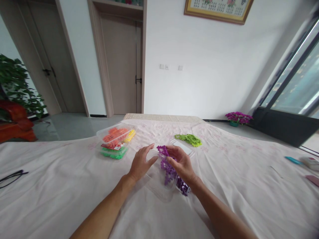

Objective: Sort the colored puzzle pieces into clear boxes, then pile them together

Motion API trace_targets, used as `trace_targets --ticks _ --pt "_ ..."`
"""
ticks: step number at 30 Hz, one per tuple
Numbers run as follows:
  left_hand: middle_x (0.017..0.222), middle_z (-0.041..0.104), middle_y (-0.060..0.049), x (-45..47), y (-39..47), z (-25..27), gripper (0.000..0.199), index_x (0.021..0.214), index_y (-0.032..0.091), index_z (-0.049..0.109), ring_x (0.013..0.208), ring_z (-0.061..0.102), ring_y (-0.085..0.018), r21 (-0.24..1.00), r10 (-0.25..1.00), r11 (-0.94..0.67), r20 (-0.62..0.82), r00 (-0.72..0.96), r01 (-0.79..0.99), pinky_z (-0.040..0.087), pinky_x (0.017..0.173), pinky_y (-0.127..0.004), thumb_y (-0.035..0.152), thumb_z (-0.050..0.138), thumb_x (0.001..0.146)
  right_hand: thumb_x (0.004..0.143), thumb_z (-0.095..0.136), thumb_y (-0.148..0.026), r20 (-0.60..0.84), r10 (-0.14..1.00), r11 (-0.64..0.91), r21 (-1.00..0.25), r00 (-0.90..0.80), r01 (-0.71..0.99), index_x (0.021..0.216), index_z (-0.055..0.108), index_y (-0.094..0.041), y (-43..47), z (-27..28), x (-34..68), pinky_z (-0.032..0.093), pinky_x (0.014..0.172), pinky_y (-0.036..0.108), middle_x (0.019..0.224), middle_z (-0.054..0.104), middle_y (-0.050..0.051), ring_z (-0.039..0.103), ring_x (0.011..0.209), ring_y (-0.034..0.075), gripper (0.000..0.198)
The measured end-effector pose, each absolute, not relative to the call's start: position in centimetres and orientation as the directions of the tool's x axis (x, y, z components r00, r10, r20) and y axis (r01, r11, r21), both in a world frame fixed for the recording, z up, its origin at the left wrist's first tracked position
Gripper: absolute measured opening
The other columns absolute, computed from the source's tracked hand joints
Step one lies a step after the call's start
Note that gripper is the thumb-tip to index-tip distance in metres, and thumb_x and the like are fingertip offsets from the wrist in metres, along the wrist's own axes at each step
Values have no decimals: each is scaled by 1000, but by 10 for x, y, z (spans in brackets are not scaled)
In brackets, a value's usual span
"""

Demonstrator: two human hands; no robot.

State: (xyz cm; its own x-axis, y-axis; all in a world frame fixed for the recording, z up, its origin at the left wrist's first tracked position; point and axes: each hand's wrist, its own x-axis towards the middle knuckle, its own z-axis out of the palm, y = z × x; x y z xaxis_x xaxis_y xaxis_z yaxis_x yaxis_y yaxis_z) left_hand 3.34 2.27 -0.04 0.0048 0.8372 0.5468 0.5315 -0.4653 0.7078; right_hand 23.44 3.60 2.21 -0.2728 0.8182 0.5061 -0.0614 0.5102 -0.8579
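My right hand (183, 162) pinches a purple plastic piece (162, 150) with a notched edge between thumb and fingers. Beside it on the left, my left hand (143, 161) holds nothing, its thumb and fingers spread apart. Beneath both hands is a clear plastic box (159, 194) with several purple pieces (168, 169) inside. Darker purple pieces (183, 186) lie by the box's right side, partly under my right wrist. Behind my right hand, a clear lid (183, 146) rests on the cloth, partly hidden by the hand.
A patterned pale cloth (236, 186) covers the table. Stacked clear boxes hold orange pieces (116, 136) and green pieces (114, 153), with yellow pieces (131, 135) beside them. Lime-green pieces (189, 139) lie behind the lid. Glasses (12, 177) lie far left; a blue object (294, 160) lies far right.
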Motion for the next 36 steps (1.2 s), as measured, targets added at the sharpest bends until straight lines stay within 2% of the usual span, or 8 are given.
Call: trace_targets --ticks 5,11,15,19,22,26,30,36 --pt "123 66 -5 30 28 5 39 121 29 64 116 58 -25 729 833 -528 545 98 435 40 105 -40 36 66 83 81 70 -38 518 789 541 -840 -331 -27 110 65 -23 36 23 236 51 94 45 112 69 9 65 102 25 33" --pt "102 68 -3 30 30 9 17 102 27 66 98 63 -20 667 841 -510 518 154 544 47 88 -31 35 61 87 82 68 -41 481 799 524 -851 -359 26 101 67 -21 34 24 234 53 83 37 98 71 7 66 89 22 28" --pt "98 67 -2 35 26 14 11 97 28 63 94 63 -20 547 835 -497 511 201 674 45 84 -31 33 60 88 90 54 -48 426 876 459 -880 -224 121 88 69 -20 41 20 232 50 66 30 76 68 3 60 69 17 33" --pt "94 66 -2 38 22 17 8 95 26 61 91 63 -21 381 826 -439 527 199 814 42 81 -31 30 62 88 90 53 -48 482 875 480 -853 -41 206 96 69 -21 48 16 236 50 73 32 85 70 5 62 79 20 32" --pt "93 65 -5 38 21 18 9 94 24 61 88 63 -22 290 857 -307 499 131 906 42 77 -30 30 63 87 92 52 -45 548 835 521 -815 46 253 101 67 -22 44 22 240 51 77 33 89 71 5 64 82 20 29" --pt "96 65 -6 37 19 21 15 90 22 61 85 65 -21 227 930 -117 368 27 967 42 70 -28 36 59 89 93 53 -38 619 755 649 -659 -214 380 101 70 -24 30 35 240 52 75 31 88 73 4 66 80 19 24" --pt "100 66 -3 35 15 26 17 93 23 60 88 66 -18 241 953 -43 302 -33 970 42 68 -26 38 52 92 95 52 -28 534 649 760 -483 -541 435 108 70 -26 23 38 235 50 82 28 100 74 2 68 88 17 23" --pt "102 67 -3 23 11 32 16 94 23 60 89 66 -18 257 941 54 310 -136 965 42 69 -25 33 47 91 94 54 -25 500 640 768 -439 -583 467 103 72 -25 35 40 222 49 83 26 99 75 1 68 91 16 20"
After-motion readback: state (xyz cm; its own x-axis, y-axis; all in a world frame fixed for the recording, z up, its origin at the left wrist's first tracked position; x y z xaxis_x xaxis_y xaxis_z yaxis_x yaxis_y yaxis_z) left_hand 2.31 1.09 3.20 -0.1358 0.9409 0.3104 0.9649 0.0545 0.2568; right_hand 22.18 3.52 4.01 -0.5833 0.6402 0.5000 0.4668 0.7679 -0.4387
